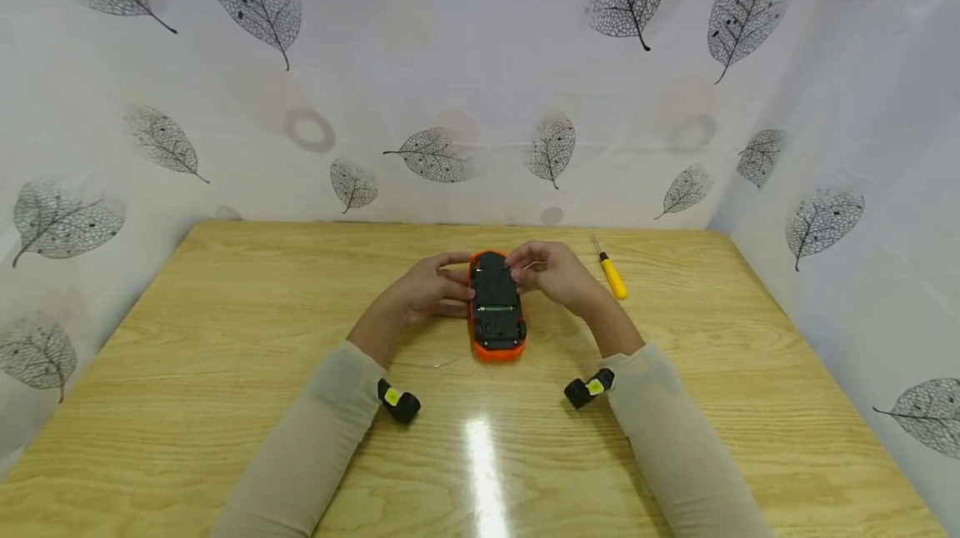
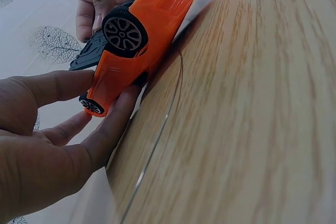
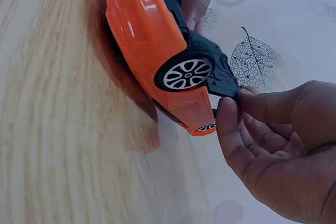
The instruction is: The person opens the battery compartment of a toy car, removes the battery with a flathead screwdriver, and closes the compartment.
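glossy orange plastic toy car (image 1: pixel 498 353): upside down between your hands, far middle of the light wood-grain counter (image 1: pixel 225 338). your left hand (image 1: pixel 433 288) has its grip around the car's left side, thumb on the upturned edge, fingers beneath. your right hand (image 1: pixel 558 275): grip pinching the flat black plastic base plate (image 3: pixel 223 83), tilted up from the body. thin shiny strand (image 2: pixel 167 116) near the car; yellow-handled screwdriver (image 1: pixel 612 275) to your right.
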A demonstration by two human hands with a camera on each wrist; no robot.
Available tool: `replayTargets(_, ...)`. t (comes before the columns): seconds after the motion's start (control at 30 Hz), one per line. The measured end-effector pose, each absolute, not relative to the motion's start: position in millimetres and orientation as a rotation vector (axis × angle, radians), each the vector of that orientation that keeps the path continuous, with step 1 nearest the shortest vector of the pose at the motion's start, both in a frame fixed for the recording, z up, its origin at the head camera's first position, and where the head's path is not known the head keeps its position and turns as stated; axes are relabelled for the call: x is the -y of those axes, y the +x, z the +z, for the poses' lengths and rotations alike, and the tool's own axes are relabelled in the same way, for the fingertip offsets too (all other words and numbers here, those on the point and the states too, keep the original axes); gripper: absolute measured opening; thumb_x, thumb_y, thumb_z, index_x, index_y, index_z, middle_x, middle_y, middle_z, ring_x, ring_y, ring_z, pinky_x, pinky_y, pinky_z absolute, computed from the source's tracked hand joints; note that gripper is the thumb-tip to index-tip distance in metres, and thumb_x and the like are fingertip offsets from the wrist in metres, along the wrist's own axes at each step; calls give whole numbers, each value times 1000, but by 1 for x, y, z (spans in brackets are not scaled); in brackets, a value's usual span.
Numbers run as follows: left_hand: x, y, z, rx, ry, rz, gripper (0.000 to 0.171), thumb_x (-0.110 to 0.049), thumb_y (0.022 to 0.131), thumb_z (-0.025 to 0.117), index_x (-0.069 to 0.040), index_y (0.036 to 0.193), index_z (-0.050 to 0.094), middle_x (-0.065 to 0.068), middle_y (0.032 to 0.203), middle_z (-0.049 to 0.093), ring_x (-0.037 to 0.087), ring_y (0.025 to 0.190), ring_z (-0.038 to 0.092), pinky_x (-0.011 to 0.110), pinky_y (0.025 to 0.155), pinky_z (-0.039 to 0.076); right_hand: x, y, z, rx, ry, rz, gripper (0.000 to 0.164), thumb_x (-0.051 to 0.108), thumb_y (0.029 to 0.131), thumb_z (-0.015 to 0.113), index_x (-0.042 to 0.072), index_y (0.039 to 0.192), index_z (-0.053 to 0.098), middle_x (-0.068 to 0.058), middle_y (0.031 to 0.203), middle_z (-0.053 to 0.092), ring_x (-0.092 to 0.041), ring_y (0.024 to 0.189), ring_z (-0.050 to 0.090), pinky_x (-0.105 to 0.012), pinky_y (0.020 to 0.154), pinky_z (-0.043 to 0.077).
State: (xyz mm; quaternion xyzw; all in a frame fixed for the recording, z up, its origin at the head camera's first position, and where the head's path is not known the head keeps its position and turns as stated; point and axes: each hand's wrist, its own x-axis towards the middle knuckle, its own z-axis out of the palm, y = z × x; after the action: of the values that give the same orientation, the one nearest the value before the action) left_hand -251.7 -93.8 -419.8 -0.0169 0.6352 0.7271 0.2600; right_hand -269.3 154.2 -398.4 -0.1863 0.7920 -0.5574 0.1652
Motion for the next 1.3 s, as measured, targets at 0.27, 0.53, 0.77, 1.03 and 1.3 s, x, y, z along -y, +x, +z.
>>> replayTargets(0.27, 94, -251, -419, -1718, -42, 1973, 78, 13, 92, 66, -16, 158, 37, 20, 140, 54, 29, 105, 68, 46, 87, 62, -158, -270, -395, -2249, -477, -1626, 20, -4, 102, 59, -7, 121, 63, -22, 113, 61, -28, 97, 69, -52, 92, 59)
replayTargets(0.53, 94, -252, -419, -1736, -46, 1971, 76, 14, 92, 66, -16, 157, 38, 19, 139, 54, 28, 102, 68, 45, 86, 62, -169, -275, -392, -2254, -445, -1688, 22, -3, 101, 59, -6, 123, 63, -21, 118, 61, -24, 98, 68, -50, 94, 58)
replayTargets(0.77, 95, -252, -420, -1742, -20, 1965, 76, 12, 93, 65, -16, 158, 37, 20, 139, 55, 28, 102, 68, 46, 87, 61, -182, -279, -391, -2279, -398, -1721, 24, -1, 102, 59, -7, 125, 63, -20, 124, 62, -20, 96, 68, -39, 90, 60)
replayTargets(1.03, 96, -253, -424, -1714, 9, 1992, 77, 14, 93, 65, -14, 158, 35, 21, 141, 55, 27, 105, 67, 46, 87, 61, -202, -287, -396, -2310, -310, -1772, 26, 0, 102, 60, -10, 127, 62, -15, 122, 64, -14, 93, 69, -36, 93, 59)
replayTargets(1.3, 96, -254, -423, -1717, 1, 1990, 77, 13, 93, 65, -14, 158, 36, 20, 142, 55, 29, 108, 67, 46, 87, 61, -218, -295, -405, -2330, -203, -1897, 28, 2, 103, 59, -12, 128, 61, -7, 111, 65, -11, 86, 67, -40, 96, 58)
